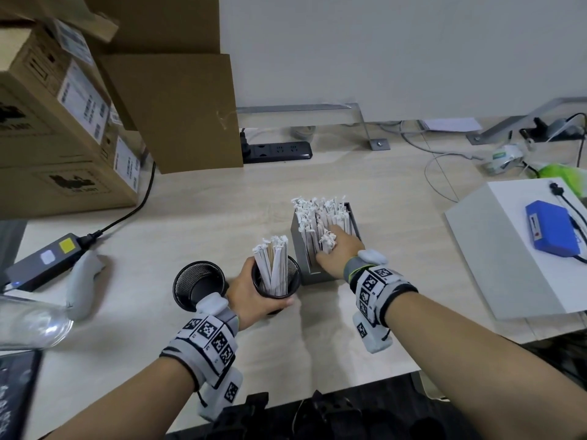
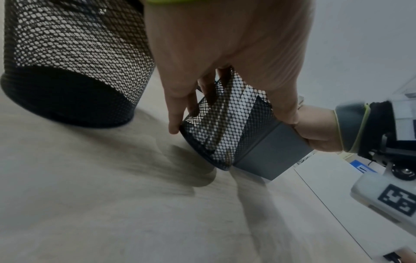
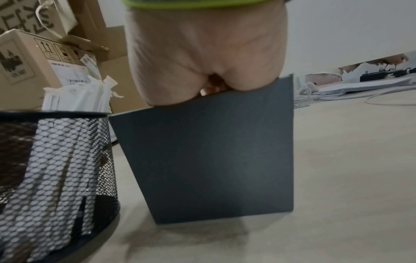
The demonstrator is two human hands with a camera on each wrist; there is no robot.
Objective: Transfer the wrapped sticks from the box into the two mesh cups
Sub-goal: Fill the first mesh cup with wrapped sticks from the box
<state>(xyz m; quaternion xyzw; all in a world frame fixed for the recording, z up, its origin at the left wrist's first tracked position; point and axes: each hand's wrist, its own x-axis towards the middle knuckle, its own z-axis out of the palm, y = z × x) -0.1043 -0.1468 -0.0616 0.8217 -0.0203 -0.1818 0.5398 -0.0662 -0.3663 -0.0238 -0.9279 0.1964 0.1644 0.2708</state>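
Note:
A grey box [image 1: 301, 249] in the middle of the table stands packed with white wrapped sticks [image 1: 317, 214]. My right hand [image 1: 336, 246] reaches into it from the near side, thumb and fingers closed round a small bunch of sticks. In the right wrist view the box's wall [image 3: 213, 151] hides the fingers of that hand [image 3: 202, 53]. Just left of the box, my left hand [image 1: 247, 290] grips a black mesh cup [image 1: 293, 281] that holds several sticks [image 1: 273, 265]. A second mesh cup [image 1: 198, 285], empty, stands to its left. The left wrist view shows the held cup [image 2: 225, 124] and the empty cup [image 2: 67, 62].
Stacked cardboard boxes [image 1: 63, 122] fill the back left, with a black power strip [image 1: 276, 152] behind. A power adapter [image 1: 41, 265] and a grey handheld device [image 1: 82, 281] lie at the left. At the right sits a white box [image 1: 495, 249] carrying a blue pack [image 1: 552, 230].

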